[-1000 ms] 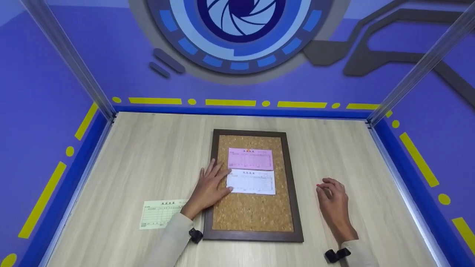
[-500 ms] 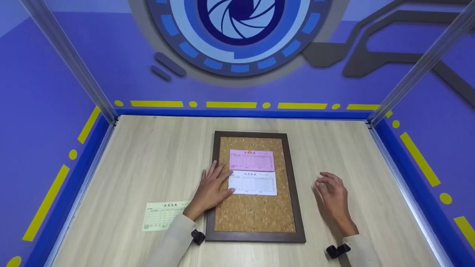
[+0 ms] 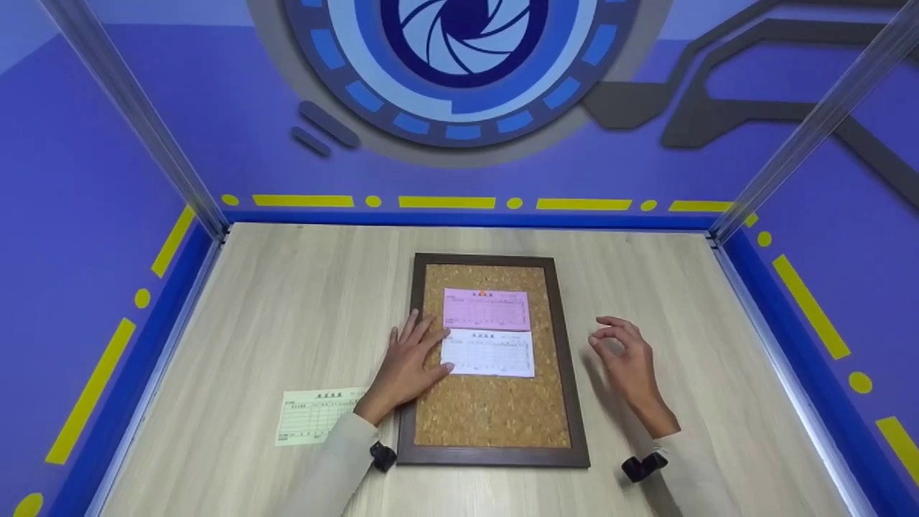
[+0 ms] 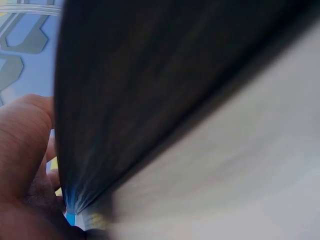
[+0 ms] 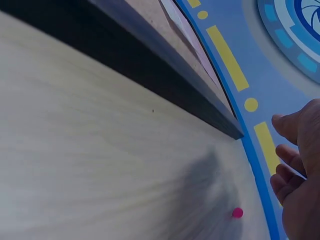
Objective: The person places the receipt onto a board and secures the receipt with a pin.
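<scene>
Head view: right hand (image 3: pixel 626 357) lifted off the worktop (image 3: pixel 287 301) and drawn closer to the cork board (image 3: pixel 494 402) than a second ago, fingers loosely curled, empty; left hand (image 3: pixel 409 362) unmoved, flat on the white slip (image 3: pixel 488 353) below the pink slip (image 3: pixel 486 309). Left wrist view: only blur and palm. Right wrist view: pink pushpin (image 5: pixel 237 213) lying on the worktop under the raised hand, seemingly not picked up.

Two bare hands, left hand (image 3: pixel 406 362) and right hand (image 3: pixel 626 362), long pale cream sleeves (image 3: pixel 327 470) worn to the wrists, a small black device (image 3: pixel 641 467) strapped at each wrist
</scene>
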The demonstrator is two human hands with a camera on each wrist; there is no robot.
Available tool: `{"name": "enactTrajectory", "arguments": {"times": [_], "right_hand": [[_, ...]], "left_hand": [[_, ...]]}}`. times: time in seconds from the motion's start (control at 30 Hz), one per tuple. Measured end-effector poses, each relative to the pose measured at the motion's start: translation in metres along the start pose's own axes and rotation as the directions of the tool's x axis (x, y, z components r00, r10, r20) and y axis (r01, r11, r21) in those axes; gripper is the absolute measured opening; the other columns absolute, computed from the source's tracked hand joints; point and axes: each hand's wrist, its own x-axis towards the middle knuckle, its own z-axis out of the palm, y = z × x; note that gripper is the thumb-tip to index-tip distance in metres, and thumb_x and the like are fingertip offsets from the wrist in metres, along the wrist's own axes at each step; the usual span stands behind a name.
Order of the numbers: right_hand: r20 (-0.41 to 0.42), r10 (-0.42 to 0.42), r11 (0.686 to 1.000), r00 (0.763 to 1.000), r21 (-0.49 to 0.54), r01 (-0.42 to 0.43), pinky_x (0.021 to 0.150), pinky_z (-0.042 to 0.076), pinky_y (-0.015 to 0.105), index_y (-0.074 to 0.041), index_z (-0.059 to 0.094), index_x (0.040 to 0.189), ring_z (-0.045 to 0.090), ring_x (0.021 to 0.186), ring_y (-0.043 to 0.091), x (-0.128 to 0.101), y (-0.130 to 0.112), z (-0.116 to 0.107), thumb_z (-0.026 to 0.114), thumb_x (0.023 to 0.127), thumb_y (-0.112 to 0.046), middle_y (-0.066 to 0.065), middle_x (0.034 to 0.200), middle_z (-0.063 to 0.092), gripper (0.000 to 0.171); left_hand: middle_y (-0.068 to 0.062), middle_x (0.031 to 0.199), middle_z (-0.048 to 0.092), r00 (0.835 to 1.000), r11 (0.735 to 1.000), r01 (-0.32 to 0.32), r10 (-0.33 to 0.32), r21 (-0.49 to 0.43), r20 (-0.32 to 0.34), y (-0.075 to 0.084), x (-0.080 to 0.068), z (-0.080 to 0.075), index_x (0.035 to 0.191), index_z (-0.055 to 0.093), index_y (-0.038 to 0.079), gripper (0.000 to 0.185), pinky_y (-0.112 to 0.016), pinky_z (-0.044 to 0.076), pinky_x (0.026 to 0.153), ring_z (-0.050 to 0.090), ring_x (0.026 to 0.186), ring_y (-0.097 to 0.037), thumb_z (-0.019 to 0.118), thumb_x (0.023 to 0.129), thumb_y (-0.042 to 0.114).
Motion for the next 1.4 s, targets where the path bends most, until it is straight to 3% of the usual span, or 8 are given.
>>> {"name": "enactTrajectory", "arguments": {"times": [0.27,0.5,0.57,0.67,0.73,0.8,1.1,1.4], "right_hand": [[0.063,0.025,0.998,0.998,0.052,-0.029,0.103,0.042,0.008,0.006,0.075,0.096,0.066,0.128,0.041,0.004,-0.011,0.018,0.078,0.098,0.005,0.024,0.13,0.072,0.004],[0.076,0.003,0.997,0.997,0.076,-0.009,0.103,0.045,0.01,0.008,0.073,0.094,0.066,0.124,0.051,0.006,-0.02,0.035,0.074,0.094,0.018,0.032,0.127,0.07,0.011],[0.096,-0.004,0.998,0.995,0.07,-0.002,0.105,0.05,0.017,0.003,0.074,0.093,0.068,0.123,0.048,0.007,-0.022,0.037,0.075,0.094,0.016,0.029,0.127,0.071,0.013],[0.132,-0.015,0.998,0.991,0.064,0.007,0.107,0.058,0.039,-0.002,0.076,0.094,0.07,0.124,0.043,0.007,-0.024,0.038,0.077,0.097,0.01,0.026,0.128,0.072,0.013],[0.156,-0.021,0.997,0.987,0.07,0.01,0.107,0.058,0.052,-0.005,0.076,0.095,0.07,0.125,0.042,0.007,-0.025,0.038,0.077,0.098,0.007,0.025,0.13,0.072,0.012],[0.176,-0.025,0.997,0.984,0.074,0.012,0.106,0.057,0.058,-0.006,0.076,0.096,0.069,0.126,0.042,0.007,-0.026,0.038,0.077,0.1,0.004,0.023,0.131,0.071,0.01],[0.227,-0.008,0.998,0.974,0.07,-0.008,0.108,0.056,0.055,-0.007,0.072,0.095,0.068,0.128,0.035,0.01,-0.032,0.043,0.073,0.105,-0.001,0.02,0.133,0.071,0.011],[0.242,-0.005,0.996,0.97,0.084,-0.016,0.105,0.058,0.051,0.0,0.074,0.099,0.069,0.122,0.033,0.013,-0.038,0.047,0.072,0.104,0.002,0.025,0.132,0.07,0.005]], "left_hand": [[-0.019,0.174,0.039,1.0,1.0,0.002,-0.002,-0.013,-0.004,-0.003,-0.002,0.002,0.154,0.064,0.011,0.065,-0.08,0.009,0.127,0.012,0.168,-0.047,0.079,0.098,0.039],[-0.019,0.174,0.04,1.0,1.0,-0.004,0.004,-0.014,-0.012,-0.002,-0.002,0.002,0.154,0.064,0.011,0.065,-0.08,0.01,0.127,0.013,0.168,-0.048,0.079,0.097,0.039],[-0.019,0.174,0.04,1.0,1.0,-0.004,0.004,-0.017,-0.015,-0.002,-0.002,0.002,0.153,0.064,0.011,0.065,-0.081,0.011,0.126,0.013,0.168,-0.048,0.079,0.097,0.039],[-0.02,0.173,0.04,1.0,1.0,-0.001,0.001,-0.029,-0.013,-0.001,-0.003,0.002,0.153,0.065,0.011,0.063,-0.081,0.011,0.126,0.013,0.168,-0.048,0.078,0.098,0.038],[-0.021,0.173,0.041,1.0,0.999,0.001,-0.001,-0.034,-0.01,-0.001,-0.003,0.002,0.153,0.065,0.011,0.062,-0.081,0.011,0.126,0.012,0.168,-0.047,0.078,0.098,0.039],[-0.021,0.173,0.041,1.0,0.999,0.002,-0.002,-0.033,-0.011,-0.001,-0.002,0.002,0.153,0.065,0.011,0.062,-0.081,0.011,0.126,0.013,0.168,-0.047,0.078,0.098,0.039],[-0.02,0.173,0.04,1.0,1.0,0.001,-0.001,-0.017,-0.009,-0.002,0.0,0.002,0.154,0.064,0.012,0.064,-0.08,0.01,0.127,0.013,0.168,-0.047,0.077,0.098,0.041],[-0.02,0.174,0.04,1.0,1.0,-0.002,0.002,-0.015,-0.005,0.0,0.001,0.001,0.154,0.064,0.012,0.064,-0.08,0.01,0.127,0.012,0.168,-0.048,0.077,0.098,0.04]]}}
